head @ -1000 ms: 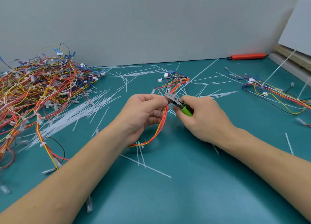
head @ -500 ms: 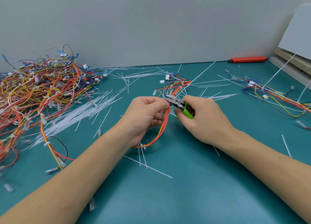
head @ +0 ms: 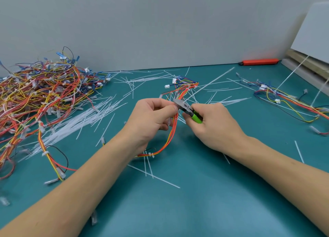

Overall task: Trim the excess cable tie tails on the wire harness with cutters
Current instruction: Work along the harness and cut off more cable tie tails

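Note:
My left hand (head: pixel 151 117) pinches a red, orange and yellow wire harness (head: pixel 170 135) just above the teal table, thumb and fingers curled on the bundle. The harness loops down to the table, where a white cable tie (head: pixel 149 155) with long tails sits on it. My right hand (head: pixel 211 126) grips green-handled cutters (head: pixel 188 110). The grey jaws point left and touch the harness right at my left thumb tip. The tie being cut is hidden between jaws and fingers.
A big heap of wire harnesses (head: pixel 39 98) fills the left side. Loose white cable ties (head: pixel 76 123) and cut tails litter the teal table (head: pixel 195 210). Another harness (head: pixel 288 101) lies at right. An orange tool (head: pixel 258 61) lies against the back wall; boards lean far right.
Both hands have stayed together at the same spot. The cutter jaws remain at the harness by my left thumb; only the view has shifted slightly.

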A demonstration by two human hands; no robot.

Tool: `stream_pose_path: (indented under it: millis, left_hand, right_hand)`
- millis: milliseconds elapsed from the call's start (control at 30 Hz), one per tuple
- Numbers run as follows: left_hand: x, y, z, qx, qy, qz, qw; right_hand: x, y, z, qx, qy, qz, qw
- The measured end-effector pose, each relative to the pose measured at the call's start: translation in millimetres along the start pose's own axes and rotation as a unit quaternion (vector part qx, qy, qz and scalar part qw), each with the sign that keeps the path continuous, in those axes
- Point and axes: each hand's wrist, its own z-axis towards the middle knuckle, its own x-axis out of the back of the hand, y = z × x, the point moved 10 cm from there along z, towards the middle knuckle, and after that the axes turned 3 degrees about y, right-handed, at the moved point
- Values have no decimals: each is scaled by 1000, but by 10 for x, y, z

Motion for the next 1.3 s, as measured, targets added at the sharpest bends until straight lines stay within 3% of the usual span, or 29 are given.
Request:
stream_pose_path:
  millis: [400, 1300]
  left_hand:
    - [23, 73, 4, -40, 9, 48, 998]
    - [5, 99, -13, -53, 11, 43, 998]
  right_hand:
    - [32, -14, 3, 18, 19, 35, 999]
    - [22, -3, 0, 17, 19, 32, 999]
